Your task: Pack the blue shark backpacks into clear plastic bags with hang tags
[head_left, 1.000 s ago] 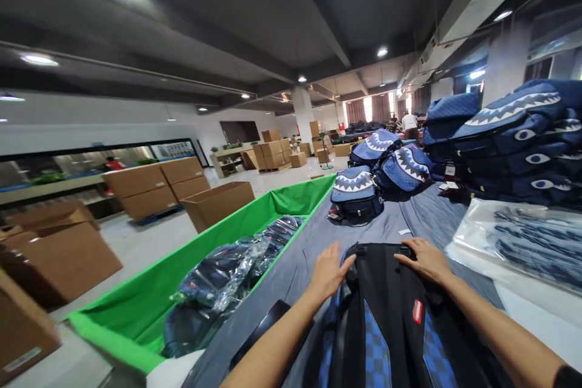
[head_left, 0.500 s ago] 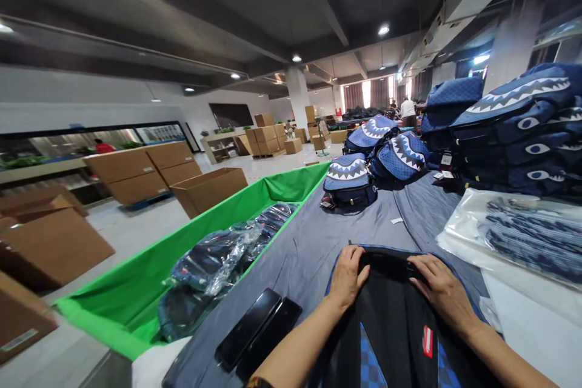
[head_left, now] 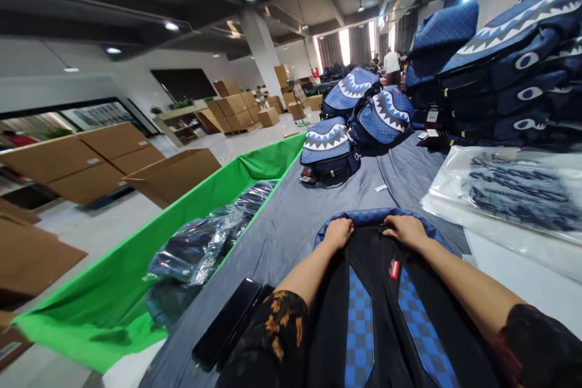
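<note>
In front of me on the grey-covered table lies a backpack (head_left: 381, 315), its black back side up, with blue checkered shoulder straps and a small red-and-white label. My left hand (head_left: 337, 235) is closed around the left of its top edge, fingers curled over the rim. On the right of the same edge, my right hand (head_left: 407, 231) grips it too, beside the top loop. Blue checkered fabric shows along the rim beyond both hands. The fingertips are partly hidden behind the edge. The backpack's lower end runs out of view.
Several blue shark-mouth backpacks (head_left: 330, 142) sit at the table's far end, more piled (head_left: 509, 82) at right. Clear plastic bags (head_left: 513, 191) lie at right. Two dark phones (head_left: 227, 321) rest at left, beside a green bin (head_left: 91, 309) of wrapped backpacks. Cardboard boxes (head_left: 177, 173) stand beyond.
The backpack's top rim has turned to show more checkered fabric, and both straps are more exposed. My hands have moved closer together and closed on the edge. The camera view has shifted.
</note>
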Demonstrator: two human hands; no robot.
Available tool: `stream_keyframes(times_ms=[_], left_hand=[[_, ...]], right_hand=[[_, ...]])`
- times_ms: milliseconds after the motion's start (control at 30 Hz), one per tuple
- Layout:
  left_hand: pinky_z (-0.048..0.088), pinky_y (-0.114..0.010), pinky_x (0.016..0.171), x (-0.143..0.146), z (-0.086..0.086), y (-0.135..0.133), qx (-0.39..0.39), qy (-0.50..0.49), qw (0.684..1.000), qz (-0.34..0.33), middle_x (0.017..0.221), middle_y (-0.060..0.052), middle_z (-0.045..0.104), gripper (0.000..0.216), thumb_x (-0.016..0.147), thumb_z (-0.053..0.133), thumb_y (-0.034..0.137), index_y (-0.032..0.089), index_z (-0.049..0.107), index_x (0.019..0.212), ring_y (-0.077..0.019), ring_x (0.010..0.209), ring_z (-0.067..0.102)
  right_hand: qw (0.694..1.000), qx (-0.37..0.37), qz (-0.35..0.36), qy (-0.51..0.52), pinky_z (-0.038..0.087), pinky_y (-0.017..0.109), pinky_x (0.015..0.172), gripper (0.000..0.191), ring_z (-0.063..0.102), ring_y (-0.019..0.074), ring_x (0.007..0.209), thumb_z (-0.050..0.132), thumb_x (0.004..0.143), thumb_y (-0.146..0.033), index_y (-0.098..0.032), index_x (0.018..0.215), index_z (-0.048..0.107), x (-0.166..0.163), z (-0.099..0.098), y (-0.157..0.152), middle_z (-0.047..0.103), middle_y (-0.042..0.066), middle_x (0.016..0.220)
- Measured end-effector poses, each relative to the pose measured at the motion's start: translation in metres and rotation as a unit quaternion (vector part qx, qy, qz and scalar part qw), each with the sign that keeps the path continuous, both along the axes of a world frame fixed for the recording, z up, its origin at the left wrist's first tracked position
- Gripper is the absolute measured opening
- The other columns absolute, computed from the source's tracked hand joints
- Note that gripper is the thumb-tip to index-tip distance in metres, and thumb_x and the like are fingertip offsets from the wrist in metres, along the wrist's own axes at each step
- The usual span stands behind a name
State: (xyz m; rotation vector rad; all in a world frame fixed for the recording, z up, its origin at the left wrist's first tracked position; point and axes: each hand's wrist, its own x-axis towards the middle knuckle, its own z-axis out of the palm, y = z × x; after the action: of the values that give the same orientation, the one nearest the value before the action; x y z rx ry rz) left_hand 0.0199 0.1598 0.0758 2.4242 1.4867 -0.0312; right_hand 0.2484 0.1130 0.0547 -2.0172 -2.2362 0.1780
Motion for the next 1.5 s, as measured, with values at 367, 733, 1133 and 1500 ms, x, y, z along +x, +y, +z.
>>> stream_keyframes(times_ms=[367,733,1133,1500], left_hand=[[0.004,-0.070,0.122,0.043,-0.019,-0.093,-0.058,-0.111,0.992,0.002,0.169,-0.021,0.016,0.091,0.088,0.037,0.082,0.025,0.031,0.159,-0.0419,0.157,0.003],[0.008,-0.064,0.127,0.033,-0.040,-0.114,0.056,-0.201,0.977,0.045,0.166,-0.014,0.032,0.067,0.096,0.043,0.065,0.028,0.046,0.152,-0.0356,0.158,0.011],[0.008,-0.066,0.126,0.039,-0.042,-0.091,0.045,-0.168,0.983,-0.053,0.169,-0.009,0.024,0.070,0.094,0.044,0.069,0.033,0.043,0.153,-0.0419,0.156,0.014],[0.012,-0.055,0.130,0.037,-0.055,-0.086,0.126,-0.128,0.979,-0.099,0.155,-0.007,0.050,0.057,0.095,0.051,0.051,0.025,0.054,0.146,-0.0306,0.151,0.031]], right_hand=[[0.997,0.068,-0.015,-0.038,0.051,0.040,0.083,0.024,0.069,0.0313,0.100,0.053,0.097,-0.029,-0.015,0.110,0.066,-0.026,-0.006,0.010,0.072,0.017,0.105],[0.996,-0.031,0.020,-0.084,0.053,0.035,0.092,0.049,0.066,0.0266,0.112,0.079,0.074,-0.012,-0.019,0.121,0.067,0.052,0.021,0.062,0.071,0.010,0.119],[0.984,-0.013,0.081,-0.157,0.052,0.046,0.095,0.024,0.063,0.0245,0.107,0.062,0.097,-0.025,-0.013,0.117,0.065,-0.013,0.039,0.060,0.067,0.011,0.117],[0.981,0.082,0.142,-0.104,0.049,0.040,0.092,0.015,0.060,0.0216,0.105,0.055,0.100,-0.023,-0.014,0.106,0.065,-0.123,-0.001,0.064,0.065,0.007,0.109]])
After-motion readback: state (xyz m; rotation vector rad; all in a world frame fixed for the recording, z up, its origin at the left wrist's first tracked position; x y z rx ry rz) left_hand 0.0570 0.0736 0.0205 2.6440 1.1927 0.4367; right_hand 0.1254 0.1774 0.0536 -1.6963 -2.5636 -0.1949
